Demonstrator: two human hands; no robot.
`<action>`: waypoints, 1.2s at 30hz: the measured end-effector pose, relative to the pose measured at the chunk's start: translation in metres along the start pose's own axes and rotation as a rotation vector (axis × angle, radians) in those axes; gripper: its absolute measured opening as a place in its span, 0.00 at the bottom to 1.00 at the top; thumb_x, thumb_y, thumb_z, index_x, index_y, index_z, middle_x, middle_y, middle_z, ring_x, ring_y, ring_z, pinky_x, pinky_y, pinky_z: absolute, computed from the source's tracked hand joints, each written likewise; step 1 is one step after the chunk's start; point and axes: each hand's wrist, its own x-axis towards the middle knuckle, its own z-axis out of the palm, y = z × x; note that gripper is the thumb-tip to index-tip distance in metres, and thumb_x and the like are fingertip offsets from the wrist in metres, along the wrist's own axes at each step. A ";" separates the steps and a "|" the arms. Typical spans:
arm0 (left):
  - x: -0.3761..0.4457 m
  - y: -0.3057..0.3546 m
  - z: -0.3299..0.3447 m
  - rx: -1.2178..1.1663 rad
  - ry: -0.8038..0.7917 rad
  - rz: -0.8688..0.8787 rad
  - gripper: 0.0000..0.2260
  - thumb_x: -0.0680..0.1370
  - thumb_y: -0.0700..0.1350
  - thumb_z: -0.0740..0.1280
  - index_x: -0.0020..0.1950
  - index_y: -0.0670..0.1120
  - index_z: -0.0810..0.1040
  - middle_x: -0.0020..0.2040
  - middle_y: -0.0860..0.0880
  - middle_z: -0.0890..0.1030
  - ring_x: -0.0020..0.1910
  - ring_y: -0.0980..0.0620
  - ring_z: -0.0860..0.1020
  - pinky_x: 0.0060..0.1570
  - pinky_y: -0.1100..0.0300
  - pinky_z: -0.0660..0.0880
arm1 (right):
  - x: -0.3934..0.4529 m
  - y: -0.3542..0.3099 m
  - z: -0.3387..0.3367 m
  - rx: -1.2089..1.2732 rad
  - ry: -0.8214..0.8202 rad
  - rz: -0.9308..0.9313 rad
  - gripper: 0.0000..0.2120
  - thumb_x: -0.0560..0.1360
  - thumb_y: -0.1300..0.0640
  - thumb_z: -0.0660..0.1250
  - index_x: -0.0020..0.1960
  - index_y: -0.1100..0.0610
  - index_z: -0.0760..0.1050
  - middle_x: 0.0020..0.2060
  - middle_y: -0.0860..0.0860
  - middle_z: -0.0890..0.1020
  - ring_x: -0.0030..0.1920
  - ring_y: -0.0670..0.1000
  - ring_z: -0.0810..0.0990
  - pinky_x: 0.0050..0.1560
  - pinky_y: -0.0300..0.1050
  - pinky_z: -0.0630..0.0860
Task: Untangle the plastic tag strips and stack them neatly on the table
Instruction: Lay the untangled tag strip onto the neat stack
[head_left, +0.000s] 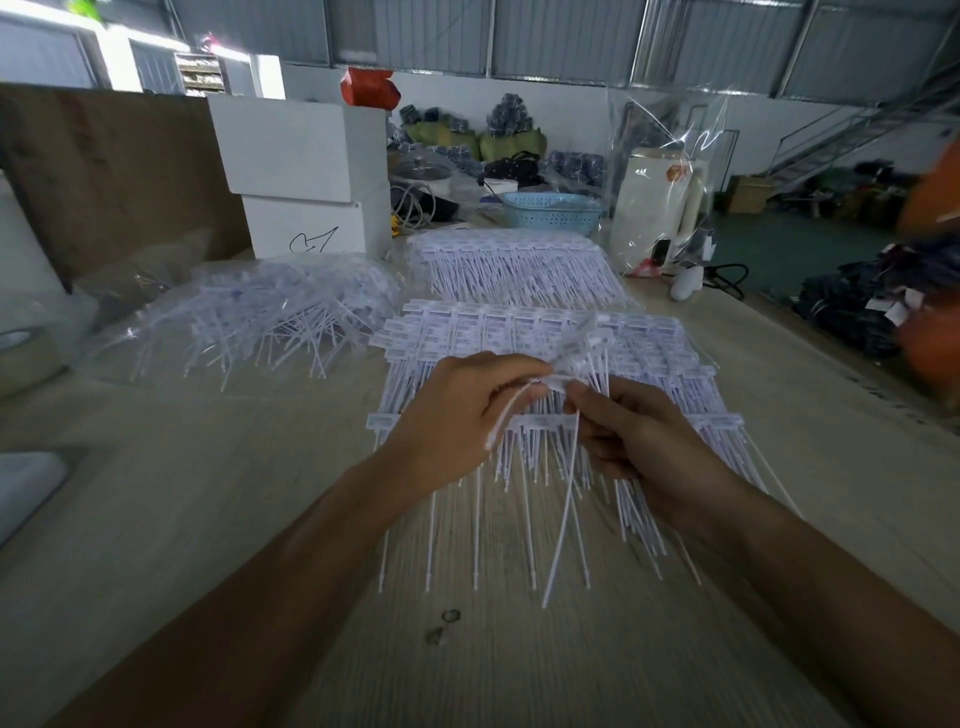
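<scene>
Two hands are working at the centre of the frame, just above the stacked strips (524, 332) lying on the wooden table (182, 493). The left hand (457, 415) is curling its fingers round a held strip (566, 499), pinching its head at the fingertips, while the right hand (634, 431) is pinching the same piece from the other side. Its thin tails are hanging below both hands. A tangled bagged pile (260, 317) is sitting at middle left.

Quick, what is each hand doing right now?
Left hand: pinching the tag strip.
Right hand: fingers curled, gripping the same tag strip.
</scene>
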 end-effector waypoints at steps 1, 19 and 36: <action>0.000 0.000 0.000 -0.049 -0.004 -0.041 0.09 0.80 0.42 0.68 0.58 0.47 0.84 0.42 0.58 0.84 0.41 0.67 0.80 0.43 0.74 0.73 | 0.000 0.000 0.000 -0.004 -0.004 -0.014 0.13 0.78 0.49 0.67 0.46 0.61 0.74 0.27 0.46 0.63 0.26 0.46 0.59 0.25 0.37 0.59; 0.001 0.001 -0.006 -0.368 -0.090 -0.276 0.06 0.81 0.42 0.68 0.48 0.43 0.84 0.36 0.50 0.85 0.32 0.54 0.81 0.32 0.66 0.74 | -0.003 0.001 0.006 -0.017 -0.041 -0.046 0.16 0.79 0.50 0.66 0.34 0.51 0.69 0.26 0.46 0.63 0.25 0.46 0.59 0.25 0.38 0.59; 0.003 0.006 -0.004 -0.479 0.067 -0.256 0.06 0.81 0.38 0.66 0.48 0.41 0.83 0.38 0.49 0.85 0.30 0.54 0.78 0.30 0.64 0.73 | -0.004 -0.005 0.007 0.148 -0.163 0.109 0.18 0.79 0.47 0.64 0.35 0.52 0.63 0.31 0.50 0.57 0.28 0.47 0.55 0.24 0.37 0.57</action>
